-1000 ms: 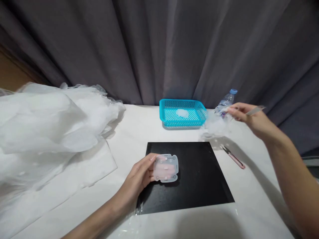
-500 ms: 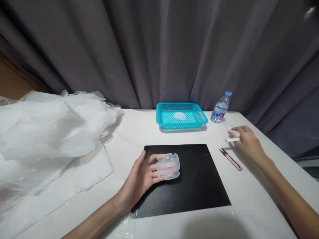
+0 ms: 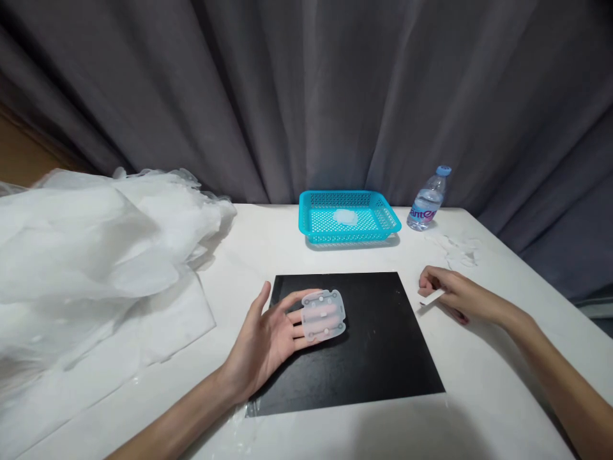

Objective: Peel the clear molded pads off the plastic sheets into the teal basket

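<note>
Translucent plastic piece point(image 3: 324, 314) lies flat on the open, upturned left hand point(image 3: 268, 335), supported from beneath. Right hand point(image 3: 454, 297) pinches a white strip point(image 3: 432, 298).

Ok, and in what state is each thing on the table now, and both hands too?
Left hand: open, palm up, resting on the black mat.
Clear plastic piece: lying flat on the open left hand.
Right hand: closed on a white strip, low by the mat's right edge.
Basket: upright, one clear piece inside.
Bottle: upright, cap on.
White sheets: heaped and crumpled.
</note>
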`<state>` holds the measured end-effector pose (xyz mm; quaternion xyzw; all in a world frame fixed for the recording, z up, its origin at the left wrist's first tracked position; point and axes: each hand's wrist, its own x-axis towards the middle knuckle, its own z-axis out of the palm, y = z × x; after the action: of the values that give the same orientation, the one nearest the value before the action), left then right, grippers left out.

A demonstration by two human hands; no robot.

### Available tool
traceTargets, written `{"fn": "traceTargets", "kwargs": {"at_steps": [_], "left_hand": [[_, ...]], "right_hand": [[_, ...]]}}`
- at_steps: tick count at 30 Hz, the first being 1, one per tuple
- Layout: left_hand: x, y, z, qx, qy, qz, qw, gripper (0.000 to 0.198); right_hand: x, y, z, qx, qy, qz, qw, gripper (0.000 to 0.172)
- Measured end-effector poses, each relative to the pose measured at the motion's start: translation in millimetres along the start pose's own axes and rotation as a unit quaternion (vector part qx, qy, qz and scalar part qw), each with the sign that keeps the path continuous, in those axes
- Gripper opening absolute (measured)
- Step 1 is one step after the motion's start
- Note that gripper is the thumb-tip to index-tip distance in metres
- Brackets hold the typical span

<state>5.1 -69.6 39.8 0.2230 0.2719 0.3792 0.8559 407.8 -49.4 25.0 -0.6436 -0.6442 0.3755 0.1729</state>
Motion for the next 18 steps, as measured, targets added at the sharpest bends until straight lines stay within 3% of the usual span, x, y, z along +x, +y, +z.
{"fn": "traceTargets", "kwargs": {"at_steps": [3,11,15,18], "left_hand": [[1,-1,-3.5,-0.008,-0.003,0.000,1.000,0.073],[0,-1,-3.4,0.001,-0.023,-0.005,1.000,0.079],[-1,0,-3.6,-0.001,-0.036,-0.006,0.999,0.079],[-1,0,-3.4,0.005,-0.048,-0.003,0.999,0.079]], "right_hand": [[3,7,-3,0.045,-0.085,0.016,0.995,0.024],[0,7,-13,0.022,-0.052,0.005,0.998,0.025],[1,-4,-7,-0.062,0.012,-0.091,0.994,0.022],[5,-6,0,-0.107,0.022,-0.168,0.980,0.020]]}}
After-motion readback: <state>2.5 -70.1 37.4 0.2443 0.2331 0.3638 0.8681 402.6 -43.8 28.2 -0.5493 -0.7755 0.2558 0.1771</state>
